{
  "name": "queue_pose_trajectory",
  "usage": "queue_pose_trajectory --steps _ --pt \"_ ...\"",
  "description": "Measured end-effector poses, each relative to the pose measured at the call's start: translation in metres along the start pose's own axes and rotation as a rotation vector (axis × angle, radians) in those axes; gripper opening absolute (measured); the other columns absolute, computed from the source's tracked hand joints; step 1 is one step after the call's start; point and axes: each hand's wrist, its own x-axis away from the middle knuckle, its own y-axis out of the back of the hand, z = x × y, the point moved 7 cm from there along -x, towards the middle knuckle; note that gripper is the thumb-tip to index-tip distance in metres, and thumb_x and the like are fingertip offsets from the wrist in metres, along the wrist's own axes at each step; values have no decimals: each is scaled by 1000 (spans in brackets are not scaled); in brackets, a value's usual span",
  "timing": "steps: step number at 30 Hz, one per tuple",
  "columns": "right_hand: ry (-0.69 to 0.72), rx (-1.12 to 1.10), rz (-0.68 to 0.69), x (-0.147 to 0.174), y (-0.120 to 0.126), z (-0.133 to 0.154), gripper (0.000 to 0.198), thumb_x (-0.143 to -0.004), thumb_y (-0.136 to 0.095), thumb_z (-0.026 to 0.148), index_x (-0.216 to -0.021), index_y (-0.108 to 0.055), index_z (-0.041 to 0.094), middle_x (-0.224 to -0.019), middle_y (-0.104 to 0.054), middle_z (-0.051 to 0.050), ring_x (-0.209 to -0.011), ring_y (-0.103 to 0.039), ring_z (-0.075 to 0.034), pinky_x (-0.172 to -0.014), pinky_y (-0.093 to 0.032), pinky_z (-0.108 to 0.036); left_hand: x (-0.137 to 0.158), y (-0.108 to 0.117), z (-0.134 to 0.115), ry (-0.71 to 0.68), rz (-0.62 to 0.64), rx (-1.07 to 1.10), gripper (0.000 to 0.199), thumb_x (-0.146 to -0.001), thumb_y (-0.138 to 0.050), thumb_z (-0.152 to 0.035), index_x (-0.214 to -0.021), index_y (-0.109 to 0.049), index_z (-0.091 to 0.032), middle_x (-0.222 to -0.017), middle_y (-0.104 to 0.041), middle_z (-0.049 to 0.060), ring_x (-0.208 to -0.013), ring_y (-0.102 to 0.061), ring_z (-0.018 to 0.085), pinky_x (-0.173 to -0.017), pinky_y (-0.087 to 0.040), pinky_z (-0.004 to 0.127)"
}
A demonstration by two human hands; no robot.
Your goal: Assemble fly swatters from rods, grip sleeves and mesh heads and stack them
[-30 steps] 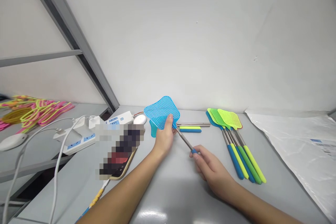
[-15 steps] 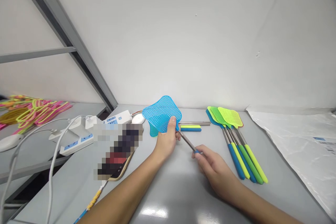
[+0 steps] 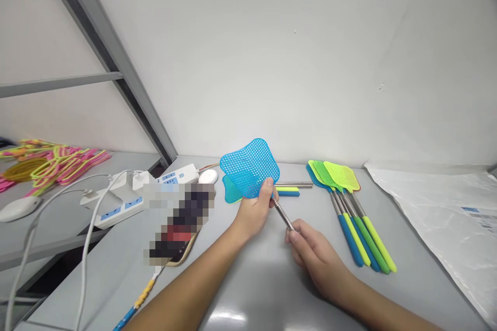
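Note:
A blue fly swatter [image 3: 250, 165] is held in both hands above the table. My left hand [image 3: 257, 208] pinches the base of its mesh head, thumb on the near face. Lower on the metal shaft, my right hand [image 3: 316, 251] is closed around the grip end, hiding the handle. Behind my left hand, partly covered, another swatter [image 3: 233, 190] with a teal mesh head lies on the table, its metal shafts and blue and yellow-green handles [image 3: 288, 192] pointing right. To the right lies a fanned row of several swatters [image 3: 344, 178] in green, yellow-green and blue.
A phone [image 3: 184, 253], partly pixelated, lies on the grey table [image 3: 248, 279] at left beside power strips [image 3: 120, 212] with white cables. A white round object [image 3: 208, 176] sits behind it. A white plastic bag [image 3: 438, 207] covers the right side. Pink-yellow cords [image 3: 66, 165] lie far left.
The swatter and both hands appear slightly further right, with the whole view shifting a little too. My right hand now covers the blue handle end that showed before.

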Motion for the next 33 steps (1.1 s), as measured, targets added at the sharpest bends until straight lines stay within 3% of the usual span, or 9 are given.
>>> queue_pose_trajectory --steps 8,15,19,24,29,33 --pt "-28 -191 13 -10 9 -5 33 -93 -42 53 -85 -44 21 -47 -29 12 -37 -21 -6 -38 -18 -19 18 -41 34 200 324 -66 46 -95 -30 -54 -82 -54 -17 -65 -46 -2 -59 -43 12 -57 -34 25" --pt "-61 -228 56 -16 11 -7 31 -94 -41 49 -80 -44 21 -45 -41 11 -29 -35 -6 -35 -28 -18 20 -49 41 234 458 -77 48 -93 -36 -55 -74 -56 -15 -62 -42 -3 -57 -37 11 -56 -30 25" --pt "-90 -347 96 -20 16 -7 36 -93 -41 51 -80 -51 18 -46 -44 9 -30 -39 -7 -34 -30 -19 17 -47 39 275 485 -54 50 -92 -37 -55 -86 -65 -14 -59 -40 -4 -57 -39 12 -58 -32 25" --pt "-132 -510 117 -22 22 -6 43 -93 -37 53 -97 -58 16 -50 -48 6 -34 -43 -9 -36 -32 -21 11 -43 32 298 434 98 42 -89 -49 -50 -104 -69 -17 -61 -46 -2 -73 -52 17 -81 -38 30" --pt "-150 -516 104 -21 21 -8 44 -92 -41 55 -102 -58 16 -53 -49 6 -35 -41 -8 -38 -33 -21 8 -37 43 387 363 216 43 -89 -52 -48 -113 -65 -15 -57 -50 -2 -61 -49 13 -69 -37 27" --pt "-182 -496 84 -20 19 -11 42 -91 -41 55 -102 -56 18 -52 -50 7 -33 -40 -8 -36 -34 -20 6 -32 49 438 321 295 38 -87 -57 -44 -108 -67 -14 -62 -56 1 -60 -51 13 -66 -38 27"
